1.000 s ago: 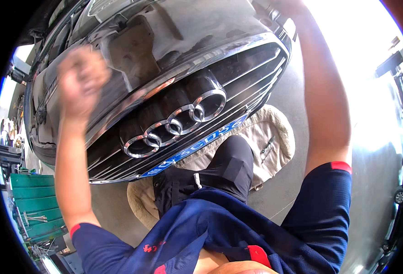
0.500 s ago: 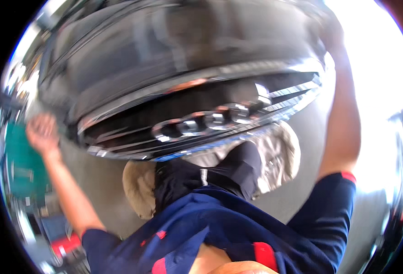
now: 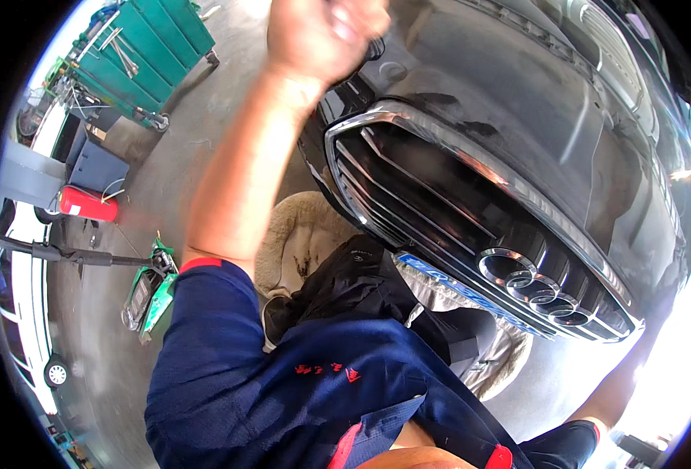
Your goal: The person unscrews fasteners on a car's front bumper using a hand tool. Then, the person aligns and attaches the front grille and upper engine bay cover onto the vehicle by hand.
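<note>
The front of a dark car fills the right half of the head view. It has a wide black grille [image 3: 431,195] with a chrome surround and a row of chrome rings [image 3: 529,285]. A blue plate [image 3: 463,293] sits under the grille. My left hand [image 3: 326,39] is raised at the top, fingers curled together and slightly blurred. It is beside the car's left front corner, near a dark bracket-like part [image 3: 353,90]. Whether it holds something is hidden. My right forearm [image 3: 615,391] reaches toward the grille's right end; its hand is lost in glare.
A beige fleecy pad [image 3: 283,234] lies beneath my legs, against the car's front. To the left are a green wheeled bin [image 3: 146,55], a red fire extinguisher [image 3: 87,204], a green-and-grey package [image 3: 148,293] and a white car [image 3: 28,313]. The dusty bonnet [image 3: 502,86] extends beyond the grille.
The view has swung left, so the car front now sits farther right and tilted. My left arm has moved up to the car's left corner. My right arm is now low at the right.
</note>
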### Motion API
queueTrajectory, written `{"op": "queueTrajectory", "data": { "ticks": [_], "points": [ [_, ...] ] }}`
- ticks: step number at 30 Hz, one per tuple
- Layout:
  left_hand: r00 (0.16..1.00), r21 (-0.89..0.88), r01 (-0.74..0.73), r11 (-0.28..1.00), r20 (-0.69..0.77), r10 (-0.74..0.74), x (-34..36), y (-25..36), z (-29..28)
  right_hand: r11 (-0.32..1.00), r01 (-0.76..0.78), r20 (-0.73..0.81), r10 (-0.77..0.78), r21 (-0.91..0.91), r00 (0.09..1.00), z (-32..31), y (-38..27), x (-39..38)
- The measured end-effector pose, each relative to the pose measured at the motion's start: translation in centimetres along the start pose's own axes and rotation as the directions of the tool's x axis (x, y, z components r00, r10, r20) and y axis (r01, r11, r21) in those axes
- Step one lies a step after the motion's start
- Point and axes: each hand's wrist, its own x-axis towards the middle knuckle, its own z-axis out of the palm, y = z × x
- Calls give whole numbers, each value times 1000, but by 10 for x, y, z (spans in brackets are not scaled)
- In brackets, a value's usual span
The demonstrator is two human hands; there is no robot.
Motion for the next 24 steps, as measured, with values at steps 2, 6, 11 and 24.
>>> {"op": "queueTrajectory", "data": {
  "ticks": [2,6,11,24],
  "points": [
    [942,237,312,920,-202,-267,-11,-47,-27,999,27,-44,-25,43,999,12,-26,-2],
    [874,449,462,765,-374,-309,9,-54,-15,995,95,-141,-92,15,986,-11,-40,-3],
    [988,203,60,977,-153,-29,43,-15,-8,978,203,-277,-207,-45,938,-12,-59,-6],
    [994,988,51,146,-65,90,23,-86,-18,395,-537,232,601,745,764,-7,-89,-20]
  ]
}}
